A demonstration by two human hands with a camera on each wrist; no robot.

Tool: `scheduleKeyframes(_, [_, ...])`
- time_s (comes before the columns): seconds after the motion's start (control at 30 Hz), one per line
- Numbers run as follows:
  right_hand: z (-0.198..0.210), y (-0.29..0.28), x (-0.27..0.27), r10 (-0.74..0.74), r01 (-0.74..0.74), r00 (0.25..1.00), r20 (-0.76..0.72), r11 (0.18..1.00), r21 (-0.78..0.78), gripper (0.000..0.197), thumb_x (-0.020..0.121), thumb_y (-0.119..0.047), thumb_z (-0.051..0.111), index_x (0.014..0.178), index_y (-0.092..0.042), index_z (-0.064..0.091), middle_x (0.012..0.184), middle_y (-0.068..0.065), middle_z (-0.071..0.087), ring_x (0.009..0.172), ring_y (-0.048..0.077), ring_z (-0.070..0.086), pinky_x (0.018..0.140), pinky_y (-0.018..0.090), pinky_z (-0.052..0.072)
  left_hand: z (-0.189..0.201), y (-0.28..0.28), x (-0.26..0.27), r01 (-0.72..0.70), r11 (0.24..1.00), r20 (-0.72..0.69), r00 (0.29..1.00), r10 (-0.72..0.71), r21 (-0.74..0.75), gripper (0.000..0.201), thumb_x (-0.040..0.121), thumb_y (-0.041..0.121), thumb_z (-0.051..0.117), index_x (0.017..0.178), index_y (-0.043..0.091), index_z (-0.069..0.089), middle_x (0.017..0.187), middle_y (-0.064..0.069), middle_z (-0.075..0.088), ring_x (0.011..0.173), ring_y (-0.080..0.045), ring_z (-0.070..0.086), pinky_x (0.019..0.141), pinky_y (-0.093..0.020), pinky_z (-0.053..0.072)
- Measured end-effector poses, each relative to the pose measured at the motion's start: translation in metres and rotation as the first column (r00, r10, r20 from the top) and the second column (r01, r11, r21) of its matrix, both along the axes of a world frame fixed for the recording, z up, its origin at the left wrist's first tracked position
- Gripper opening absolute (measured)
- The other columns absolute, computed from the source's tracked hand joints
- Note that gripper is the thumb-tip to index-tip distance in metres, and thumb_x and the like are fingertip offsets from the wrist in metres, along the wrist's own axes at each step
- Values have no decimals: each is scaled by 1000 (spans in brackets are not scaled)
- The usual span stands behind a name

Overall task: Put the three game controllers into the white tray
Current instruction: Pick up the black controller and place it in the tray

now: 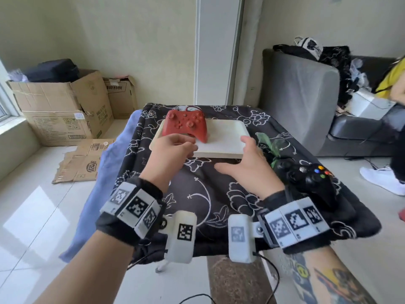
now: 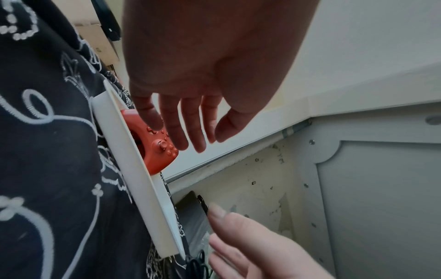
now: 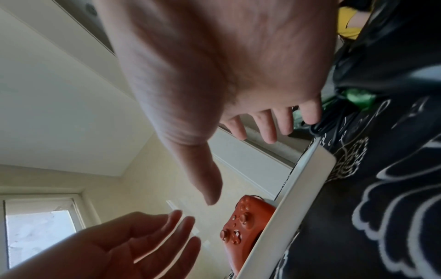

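Note:
A red controller (image 1: 185, 123) (image 2: 157, 149) (image 3: 245, 222) lies in the left part of the white tray (image 1: 225, 137) (image 2: 133, 169) (image 3: 298, 198). A black controller (image 1: 306, 178) with coloured buttons lies on the cloth at the right, outside the tray. I see no third controller. My left hand (image 1: 179, 145) (image 2: 190, 132) hovers open just in front of the red controller and holds nothing. My right hand (image 1: 238, 159) (image 3: 238, 166) is spread open above the tray's front right corner, left of the black controller, also empty.
A black cloth with white flowers (image 1: 197, 194) covers the small table. A green leafy sprig (image 1: 267, 143) lies between the tray and the black controller. Cardboard boxes (image 1: 61, 110) stand at the far left, and a grey sofa (image 1: 302, 102) with a seated person (image 1: 394, 84) at the right.

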State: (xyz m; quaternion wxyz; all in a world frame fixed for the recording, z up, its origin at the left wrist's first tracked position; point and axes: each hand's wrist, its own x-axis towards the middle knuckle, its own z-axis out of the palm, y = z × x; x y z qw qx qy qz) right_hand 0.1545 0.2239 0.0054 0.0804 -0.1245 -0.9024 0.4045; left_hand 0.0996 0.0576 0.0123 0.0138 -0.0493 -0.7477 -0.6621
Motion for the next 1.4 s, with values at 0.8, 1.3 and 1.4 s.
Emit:
scheduleKeyframes(0.8, [-16, 123, 40, -533, 530, 844, 62, 846, 48, 109, 65, -61, 77, 153, -22, 28, 151, 13, 37, 139, 35, 37, 114, 49, 31, -22, 110, 34, 394, 833, 74, 914, -398, -388, 42, 86, 28, 62, 124, 10, 60, 99, 3, 66, 70, -8, 55, 62, -20, 41])
scheduleKeyframes(1.3, [-24, 140, 32, -280, 291, 957, 80, 925, -244, 121, 38, -64, 90, 144, -24, 46, 135, -2, 60, 122, 18, 60, 107, 40, 47, -32, 124, 43, 513, 806, 189, 858, -477, -294, 75, 72, 9, 80, 136, 9, 42, 92, 9, 59, 83, -8, 60, 70, -14, 48])
scheduleKeyframes(1.4, [-24, 128, 27, -183, 185, 983, 36, 945, -270, 96, 60, -42, 91, 143, -19, 48, 127, -3, 57, 116, 15, 57, 104, 29, 44, -30, 112, 41, 496, 810, 165, 869, -467, -313, 81, 58, 3, 83, 130, 9, 47, 101, 0, 67, 98, -20, 66, 91, -36, 54])
